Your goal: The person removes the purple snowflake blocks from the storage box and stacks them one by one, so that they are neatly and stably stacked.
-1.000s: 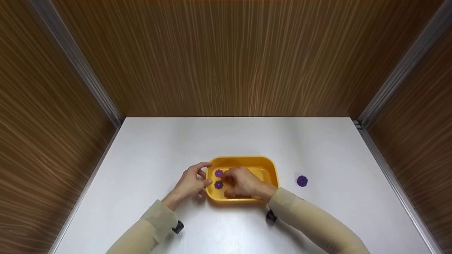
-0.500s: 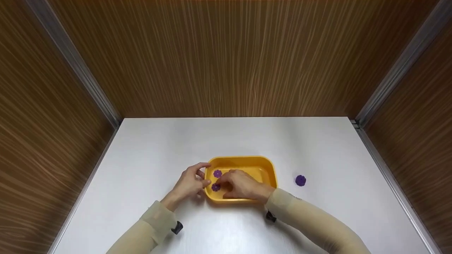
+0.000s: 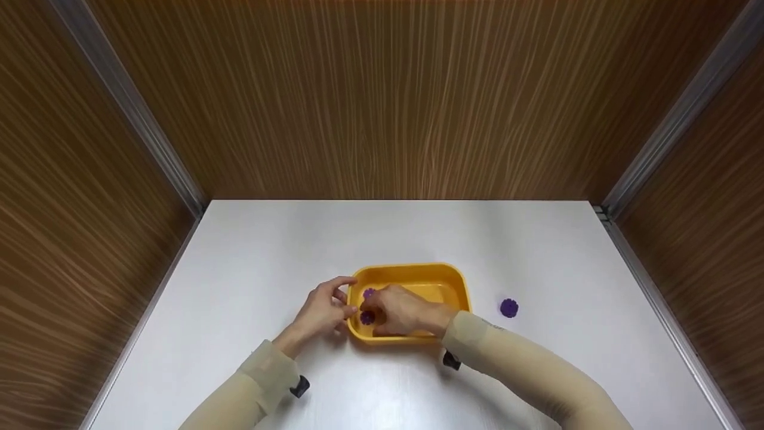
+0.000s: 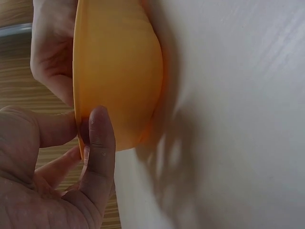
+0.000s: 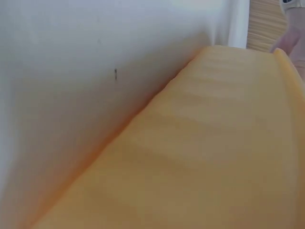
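A yellow plastic tray (image 3: pixel 439 272) with rounded corners sits on the white table. My left hand (image 3: pixel 321 309) pinches its left rim; in the left wrist view that hand's thumb and fingers (image 4: pixel 99 143) straddle the edge. My right hand (image 3: pixel 401 310) reaches down into the tray, fingers bent, its fingertips at two purple flower-shaped pieces. The lower flower-shaped piece (image 3: pixel 367 318) shows beside the index finger, while the upper flower-shaped piece (image 3: pixel 369 292) is partly covered by the fingers. I cannot tell whether the right fingers grip a piece. The right wrist view shows mostly the tray's outer wall (image 5: pixel 200 143).
One more purple flower-shaped piece (image 3: pixel 509 308) lies on the table (image 3: pixel 555 358) to the right of the tray. Wood-grained panels (image 3: pixel 394 101) stand at the back and both sides, with metal profiles (image 3: pixel 692 113) at the corners.
My right hand has shifted slightly left within the tray, over the upper piece. The lower piece has moved a little toward the near left. My left hand has stayed at the rim.
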`<control>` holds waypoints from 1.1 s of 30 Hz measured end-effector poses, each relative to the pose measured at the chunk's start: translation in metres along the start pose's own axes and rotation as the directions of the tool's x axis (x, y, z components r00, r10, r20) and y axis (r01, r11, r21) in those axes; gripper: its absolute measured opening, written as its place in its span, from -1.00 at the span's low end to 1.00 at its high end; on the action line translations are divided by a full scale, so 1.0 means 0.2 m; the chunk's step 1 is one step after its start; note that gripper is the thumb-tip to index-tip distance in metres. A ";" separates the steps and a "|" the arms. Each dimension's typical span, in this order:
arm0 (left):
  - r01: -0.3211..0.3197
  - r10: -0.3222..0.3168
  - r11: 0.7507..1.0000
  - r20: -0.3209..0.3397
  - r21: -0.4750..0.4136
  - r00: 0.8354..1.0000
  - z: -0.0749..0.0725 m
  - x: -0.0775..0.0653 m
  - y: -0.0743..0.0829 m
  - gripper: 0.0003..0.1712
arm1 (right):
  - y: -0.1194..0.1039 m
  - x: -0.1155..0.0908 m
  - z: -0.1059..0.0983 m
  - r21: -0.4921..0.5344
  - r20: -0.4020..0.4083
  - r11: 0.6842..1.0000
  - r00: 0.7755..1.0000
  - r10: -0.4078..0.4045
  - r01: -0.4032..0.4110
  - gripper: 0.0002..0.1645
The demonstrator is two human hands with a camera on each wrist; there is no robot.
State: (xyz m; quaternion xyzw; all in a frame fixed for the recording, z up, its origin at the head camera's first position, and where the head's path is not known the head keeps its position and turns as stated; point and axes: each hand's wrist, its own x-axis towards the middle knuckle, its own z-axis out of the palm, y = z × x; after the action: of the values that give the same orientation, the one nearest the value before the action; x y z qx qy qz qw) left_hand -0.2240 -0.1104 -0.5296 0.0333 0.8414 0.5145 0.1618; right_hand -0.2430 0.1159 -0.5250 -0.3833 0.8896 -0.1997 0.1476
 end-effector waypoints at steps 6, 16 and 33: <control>-0.029 0.029 1.000 0.002 -0.004 1.000 -0.01 0.01 0.01 -0.25 | 0.02 0.05 0.02 0.015 -0.034 1.000 0.999 -0.027 0.028 -0.67; -0.011 0.011 1.000 0.017 0.011 1.000 -0.01 0.01 0.02 -0.28 | 0.10 0.07 0.04 0.062 -0.029 0.998 0.999 0.022 -0.020 -0.69; 0.011 -0.011 1.000 0.010 0.028 1.000 -0.02 0.01 0.01 -0.27 | 0.11 0.10 0.05 0.095 0.008 0.995 1.000 0.001 -0.002 -0.67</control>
State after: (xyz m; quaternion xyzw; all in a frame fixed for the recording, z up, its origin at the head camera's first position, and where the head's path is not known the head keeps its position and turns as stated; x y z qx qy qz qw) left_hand -0.2271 -0.1125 -0.5273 0.0333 0.8478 0.5018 0.1683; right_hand -0.2664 0.1121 -0.5468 -0.3757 0.8789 -0.2403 0.1692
